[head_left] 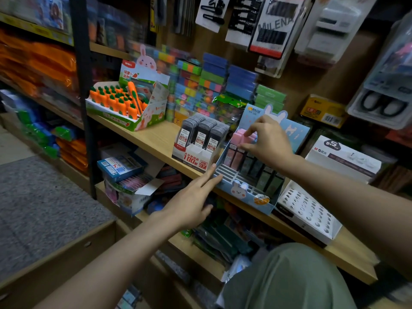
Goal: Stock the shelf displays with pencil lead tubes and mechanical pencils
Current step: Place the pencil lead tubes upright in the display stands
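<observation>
A blue rabbit-print display box stands on the wooden shelf, with slotted rows partly filled by pink and dark green lead tubes. My right hand reaches into its back row and pinches a pink tube. With straight fingers, my left hand touches the box's front left corner. To the left stands a white and red display packed with dark 0.7 lead tubes.
A carrot-themed display box sits further left on the shelf. A white tray with round holes lies to the right, with a white M&G box behind it. Stacked colourful packs fill the back; more stock crowds the lower shelf.
</observation>
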`<state>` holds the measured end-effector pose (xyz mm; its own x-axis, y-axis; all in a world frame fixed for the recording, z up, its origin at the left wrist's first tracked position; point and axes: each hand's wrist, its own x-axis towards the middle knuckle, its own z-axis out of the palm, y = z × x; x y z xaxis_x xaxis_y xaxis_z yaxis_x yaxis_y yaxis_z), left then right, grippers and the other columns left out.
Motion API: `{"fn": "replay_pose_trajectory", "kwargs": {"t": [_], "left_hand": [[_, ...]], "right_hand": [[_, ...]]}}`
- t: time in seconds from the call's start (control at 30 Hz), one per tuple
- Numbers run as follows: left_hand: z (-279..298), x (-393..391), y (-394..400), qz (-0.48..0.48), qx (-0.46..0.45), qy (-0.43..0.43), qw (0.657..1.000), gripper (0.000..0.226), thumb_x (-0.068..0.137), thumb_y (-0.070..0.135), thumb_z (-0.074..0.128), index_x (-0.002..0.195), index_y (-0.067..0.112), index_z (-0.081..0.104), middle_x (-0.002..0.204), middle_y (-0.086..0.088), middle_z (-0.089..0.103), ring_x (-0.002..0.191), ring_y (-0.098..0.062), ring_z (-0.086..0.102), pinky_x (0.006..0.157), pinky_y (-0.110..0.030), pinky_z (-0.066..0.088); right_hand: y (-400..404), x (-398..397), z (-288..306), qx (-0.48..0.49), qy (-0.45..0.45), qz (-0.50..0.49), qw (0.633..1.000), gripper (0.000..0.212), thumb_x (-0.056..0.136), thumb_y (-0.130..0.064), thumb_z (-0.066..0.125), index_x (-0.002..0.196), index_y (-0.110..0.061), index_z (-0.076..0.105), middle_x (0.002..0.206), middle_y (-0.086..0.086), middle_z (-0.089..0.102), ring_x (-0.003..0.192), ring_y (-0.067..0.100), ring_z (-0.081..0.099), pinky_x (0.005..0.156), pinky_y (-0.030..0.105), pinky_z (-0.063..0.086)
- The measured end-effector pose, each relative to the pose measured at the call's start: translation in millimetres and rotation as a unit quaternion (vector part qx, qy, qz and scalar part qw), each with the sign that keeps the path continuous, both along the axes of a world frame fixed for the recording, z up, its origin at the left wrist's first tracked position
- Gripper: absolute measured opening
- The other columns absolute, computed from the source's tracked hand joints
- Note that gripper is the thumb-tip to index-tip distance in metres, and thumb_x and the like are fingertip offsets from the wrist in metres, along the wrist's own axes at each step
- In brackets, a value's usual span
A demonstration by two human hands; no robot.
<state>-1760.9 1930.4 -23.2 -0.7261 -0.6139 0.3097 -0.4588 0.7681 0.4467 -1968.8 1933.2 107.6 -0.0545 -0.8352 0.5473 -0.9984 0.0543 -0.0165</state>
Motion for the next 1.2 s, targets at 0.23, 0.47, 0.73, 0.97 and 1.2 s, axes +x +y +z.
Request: {"fn": "replay_pose_trajectory", "kwargs": {"t": [0.23, 0.47, 0.73, 0.97, 1.2], "left_hand": [[-1, 7, 3, 0.001, 0.036, -0.001, 0.999, 0.081, 0.094, 0.028, 0.059, 0.154, 0.037, 0.006, 0.157, 0.027, -0.016, 0.146, -0.005, 0.012, 0.107, -0.027, 0.034], [-16, 50, 20, 0.083, 0.143, 0.095, 0.982, 0.050, 0.092, 0.025, 0.062, 0.139, 0.031, 0.045, 0.142, 0.009, 0.047, 0.128, -0.006, 0.044, 0.107, -0.028, 0.040], [-127, 186, 74, 0.301, 0.399, -0.131, 0.856, 0.020, 0.084, 0.018, 0.061, 0.091, 0.002, 0.072, 0.089, -0.014, 0.068, 0.084, -0.014, 0.059, 0.071, -0.026, 0.042], [-246, 185, 154, 0.590, 0.503, 0.055, 0.629, 0.036, 0.094, 0.017, 0.056, 0.126, 0.002, 0.052, 0.125, -0.022, 0.060, 0.115, -0.034, 0.058, 0.094, -0.035, 0.048], [-285, 143, 178, 0.662, 0.530, -0.004, 0.529, 0.072, 0.093, 0.028, 0.052, 0.152, 0.022, 0.012, 0.160, -0.016, -0.001, 0.146, -0.037, 0.006, 0.117, -0.042, 0.015]], "right_hand": [[12, 7, -4, 0.005, 0.065, 0.008, 0.998, 0.040, 0.087, -0.040, 0.067, 0.123, -0.023, 0.067, 0.116, 0.008, 0.055, 0.109, 0.029, 0.051, 0.087, 0.042, 0.042], [28, 72, -34, 0.004, -0.031, 0.208, 0.978, 0.032, 0.089, -0.025, 0.064, 0.119, -0.014, 0.065, 0.106, 0.004, 0.057, 0.096, 0.016, 0.054, 0.082, 0.032, 0.045], [53, 193, -206, 0.424, -0.104, 0.303, 0.847, 0.018, 0.089, -0.023, 0.062, 0.097, -0.014, 0.075, 0.096, 0.006, 0.074, 0.097, 0.016, 0.066, 0.084, 0.027, 0.047], [83, 230, -347, 0.564, -0.256, 0.160, 0.769, 0.015, 0.089, -0.019, 0.065, 0.100, -0.015, 0.073, 0.104, 0.004, 0.072, 0.101, 0.019, 0.065, 0.083, 0.019, 0.045], [98, 247, -410, 0.590, -0.293, 0.136, 0.740, 0.015, 0.089, -0.012, 0.057, 0.100, -0.012, 0.067, 0.106, 0.007, 0.069, 0.096, 0.019, 0.059, 0.081, 0.021, 0.044]]}}
